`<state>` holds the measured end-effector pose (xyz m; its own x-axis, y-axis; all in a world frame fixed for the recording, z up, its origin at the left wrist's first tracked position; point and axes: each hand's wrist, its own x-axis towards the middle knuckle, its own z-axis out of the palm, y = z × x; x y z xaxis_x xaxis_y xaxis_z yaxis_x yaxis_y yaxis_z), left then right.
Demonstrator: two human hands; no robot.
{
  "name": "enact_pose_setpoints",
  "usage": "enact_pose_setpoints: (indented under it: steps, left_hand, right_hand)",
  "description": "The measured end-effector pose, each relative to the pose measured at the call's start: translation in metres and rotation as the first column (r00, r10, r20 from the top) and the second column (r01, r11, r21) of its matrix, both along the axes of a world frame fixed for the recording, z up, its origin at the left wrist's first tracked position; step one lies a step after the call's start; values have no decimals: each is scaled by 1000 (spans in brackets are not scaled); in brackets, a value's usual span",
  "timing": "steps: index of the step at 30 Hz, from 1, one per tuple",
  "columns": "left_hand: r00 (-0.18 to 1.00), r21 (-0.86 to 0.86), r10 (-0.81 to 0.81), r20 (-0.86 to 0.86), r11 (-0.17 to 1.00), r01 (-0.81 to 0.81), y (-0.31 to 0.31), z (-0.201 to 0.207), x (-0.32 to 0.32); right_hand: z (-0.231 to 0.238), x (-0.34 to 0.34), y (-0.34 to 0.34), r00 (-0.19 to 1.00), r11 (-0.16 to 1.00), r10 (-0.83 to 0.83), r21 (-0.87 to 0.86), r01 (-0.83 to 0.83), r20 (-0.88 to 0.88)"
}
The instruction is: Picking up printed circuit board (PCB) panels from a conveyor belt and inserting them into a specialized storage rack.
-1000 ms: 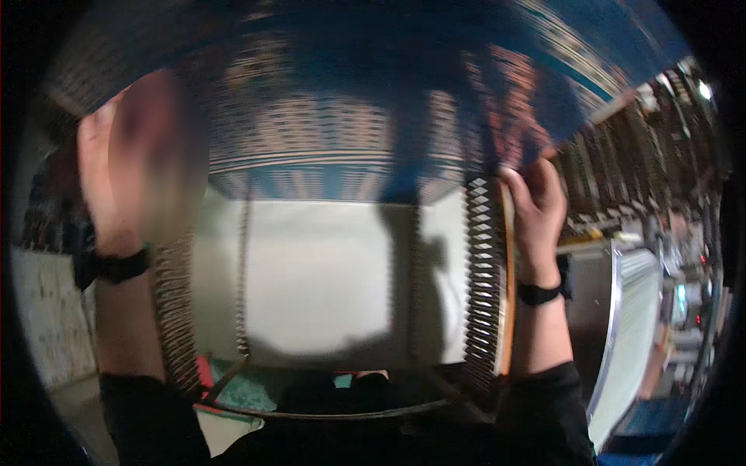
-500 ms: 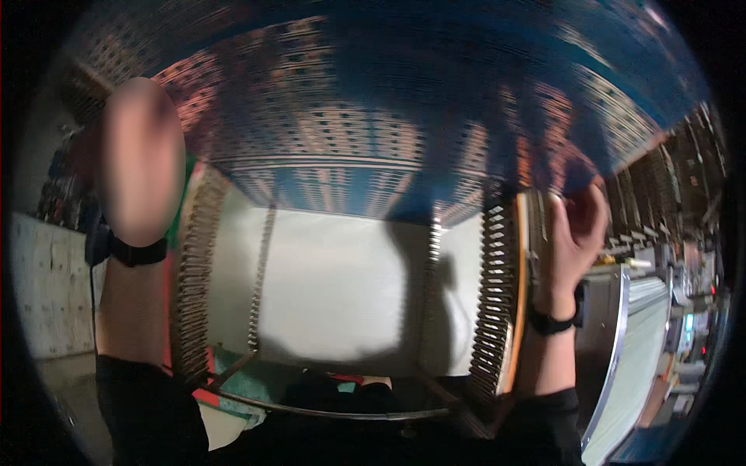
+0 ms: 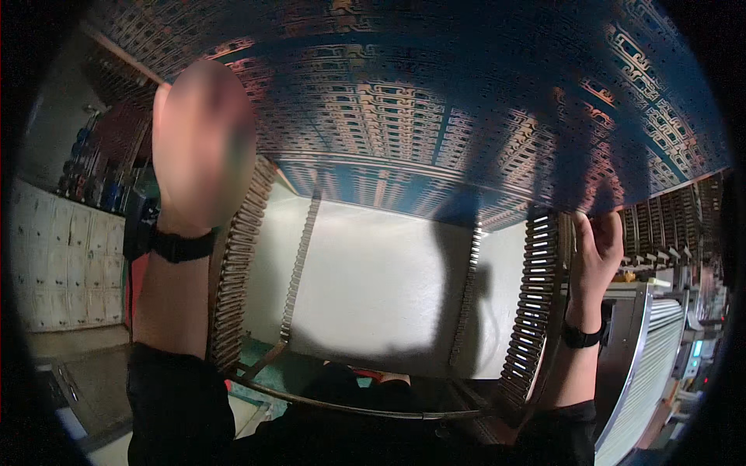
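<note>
A large blue circuit board panel (image 3: 365,116) with rows of copper-coloured tracks fills the upper part of the view, tilted over a slotted rack. At its lower right edge, my right hand (image 3: 598,252) pinches the panel between thumb and fingers. My left hand (image 3: 203,147) is closed at the panel's left edge; its thumb shows, but blur covers most of its fingers. Below the panel's front line runs a strip of the same pattern (image 3: 373,190); whether it is a second panel I cannot tell. Black bands circle both wrists.
Coil-like slotted sides, left (image 3: 239,272) and right (image 3: 531,311), flank a white board (image 3: 365,287) with dark shadows on it. A curved metal bar (image 3: 350,408) crosses in front of my body. Stacked pale sheets in a metal frame (image 3: 649,365) stand right; pale lockers (image 3: 66,256) stand left.
The rack, panel and both hands have shifted right in the view. The panel's pattern is sharper now, and its right side reaches lower. My right hand still grips its edge.
</note>
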<state>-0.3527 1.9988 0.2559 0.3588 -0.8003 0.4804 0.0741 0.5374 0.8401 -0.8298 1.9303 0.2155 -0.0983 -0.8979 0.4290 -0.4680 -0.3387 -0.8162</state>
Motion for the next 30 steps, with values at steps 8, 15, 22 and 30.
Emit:
enact_pose_setpoints:
  steps: [8,15,22,30]
  left_hand:
    - [993,-58,108,-54,992,-111,-1,6,-19]
    - [944,68,280,174,953,-295,13,-4,-3]
    - [943,57,252,218,961,-270,4,1,-19]
    - [980,41,197,-32,980,-196,15,13,-11]
  right_hand:
    - [4,-24,7,995,998,-2,-57,8,105]
    - [-2,-10,1,996,999,34,-15,-36,-85]
    - [2,-12,3,998,996,51,66,-53,32]
    - [-13,-36,10,994,973,-77,-211,92,76]
